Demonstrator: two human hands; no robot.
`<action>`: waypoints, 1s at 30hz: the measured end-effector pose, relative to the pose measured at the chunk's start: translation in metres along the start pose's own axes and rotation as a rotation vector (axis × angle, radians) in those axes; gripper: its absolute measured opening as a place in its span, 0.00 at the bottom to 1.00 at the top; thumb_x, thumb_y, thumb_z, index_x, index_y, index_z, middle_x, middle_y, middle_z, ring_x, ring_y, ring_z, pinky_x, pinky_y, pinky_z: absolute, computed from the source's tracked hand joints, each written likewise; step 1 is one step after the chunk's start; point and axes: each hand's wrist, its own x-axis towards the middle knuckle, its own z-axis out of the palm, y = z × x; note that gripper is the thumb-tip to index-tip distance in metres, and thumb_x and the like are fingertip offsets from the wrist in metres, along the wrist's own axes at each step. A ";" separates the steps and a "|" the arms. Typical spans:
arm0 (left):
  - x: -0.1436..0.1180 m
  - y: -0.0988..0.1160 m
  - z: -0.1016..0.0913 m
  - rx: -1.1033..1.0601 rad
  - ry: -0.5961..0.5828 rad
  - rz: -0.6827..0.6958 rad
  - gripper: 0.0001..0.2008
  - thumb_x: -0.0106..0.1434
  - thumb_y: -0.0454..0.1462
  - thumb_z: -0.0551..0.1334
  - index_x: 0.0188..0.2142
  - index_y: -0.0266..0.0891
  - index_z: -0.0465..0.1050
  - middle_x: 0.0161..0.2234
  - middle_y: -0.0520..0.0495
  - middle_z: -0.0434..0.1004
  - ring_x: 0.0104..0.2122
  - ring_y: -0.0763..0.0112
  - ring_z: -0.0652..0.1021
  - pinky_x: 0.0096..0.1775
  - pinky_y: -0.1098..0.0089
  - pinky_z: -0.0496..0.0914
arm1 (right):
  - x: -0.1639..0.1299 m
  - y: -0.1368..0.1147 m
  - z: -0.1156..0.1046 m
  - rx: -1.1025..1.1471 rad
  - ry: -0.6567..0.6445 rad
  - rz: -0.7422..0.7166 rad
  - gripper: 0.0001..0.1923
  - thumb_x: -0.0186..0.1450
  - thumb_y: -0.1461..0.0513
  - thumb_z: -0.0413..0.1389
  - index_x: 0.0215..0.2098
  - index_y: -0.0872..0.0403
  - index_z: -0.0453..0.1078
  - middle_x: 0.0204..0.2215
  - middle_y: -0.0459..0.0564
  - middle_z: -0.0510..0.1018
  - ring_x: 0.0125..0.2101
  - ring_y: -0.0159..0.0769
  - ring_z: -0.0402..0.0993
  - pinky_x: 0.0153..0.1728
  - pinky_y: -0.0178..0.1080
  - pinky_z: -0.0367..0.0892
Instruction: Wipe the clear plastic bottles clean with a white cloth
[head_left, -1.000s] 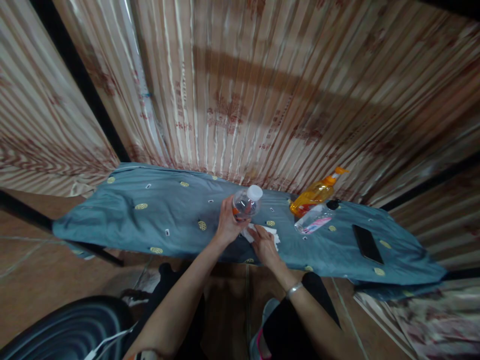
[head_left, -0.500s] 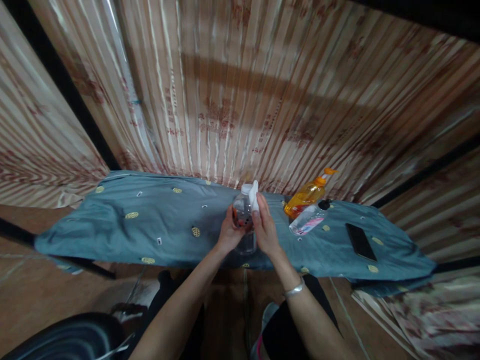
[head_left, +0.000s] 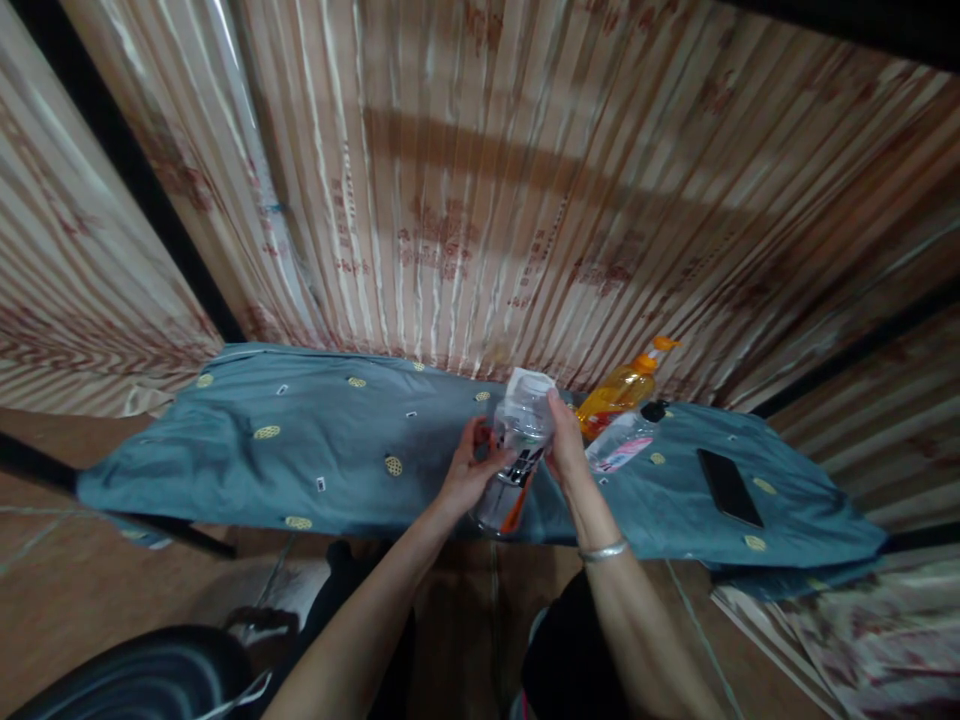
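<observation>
A clear plastic bottle (head_left: 498, 500) with a black and orange printed label is held up in front of me, tilted, over the near edge of the cloth-covered surface. My left hand (head_left: 471, 472) is at its left side, fingers curled and thumb on the label. On the right side of the bottle, my right hand (head_left: 566, 440) presses a white tissue (head_left: 516, 385) behind the neck and shoulder. The fingers behind the bottle are partly hidden. To the right lie a yellow pump bottle (head_left: 619, 395) and a clear bottle with a black cap (head_left: 626, 440).
A blue-green cloth with pineapple prints (head_left: 360, 430) covers the narrow table. A black phone (head_left: 729, 487) lies toward its right end. Striped curtains (head_left: 450, 200) hang behind, between dark posts (head_left: 142, 190). At the lower left stands a round dark stool (head_left: 150, 680).
The bottle has turned, its label now showing, and tilts to the right. The white tissue has gone from the bottle's right side to behind its neck. My right hand has shifted right.
</observation>
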 end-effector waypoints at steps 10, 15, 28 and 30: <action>-0.006 0.019 0.002 -0.018 0.033 0.012 0.46 0.55 0.43 0.77 0.69 0.43 0.58 0.59 0.40 0.76 0.58 0.51 0.77 0.63 0.47 0.67 | -0.037 0.009 0.013 -0.382 -0.062 -0.269 0.40 0.74 0.38 0.42 0.72 0.53 0.58 0.65 0.60 0.74 0.65 0.46 0.71 0.67 0.52 0.64; -0.011 0.021 0.006 -0.127 -0.046 -0.086 0.36 0.63 0.45 0.72 0.66 0.42 0.62 0.54 0.40 0.80 0.48 0.57 0.83 0.51 0.52 0.77 | 0.000 0.000 -0.002 -0.241 -0.158 -0.024 0.41 0.67 0.31 0.47 0.56 0.53 0.76 0.49 0.57 0.86 0.53 0.51 0.82 0.53 0.49 0.78; -0.019 0.010 0.013 -0.030 0.022 -0.067 0.34 0.59 0.45 0.74 0.62 0.40 0.70 0.59 0.38 0.77 0.61 0.50 0.76 0.65 0.44 0.64 | 0.017 0.002 -0.014 0.065 0.040 0.097 0.25 0.51 0.45 0.74 0.35 0.53 0.78 0.27 0.46 0.85 0.25 0.37 0.80 0.28 0.37 0.75; -0.023 0.012 0.016 -0.015 0.042 -0.051 0.44 0.49 0.43 0.80 0.63 0.41 0.68 0.62 0.37 0.75 0.63 0.48 0.74 0.68 0.46 0.60 | 0.014 0.003 -0.010 0.002 0.025 0.059 0.25 0.56 0.44 0.70 0.38 0.54 0.79 0.30 0.49 0.86 0.28 0.39 0.82 0.32 0.38 0.77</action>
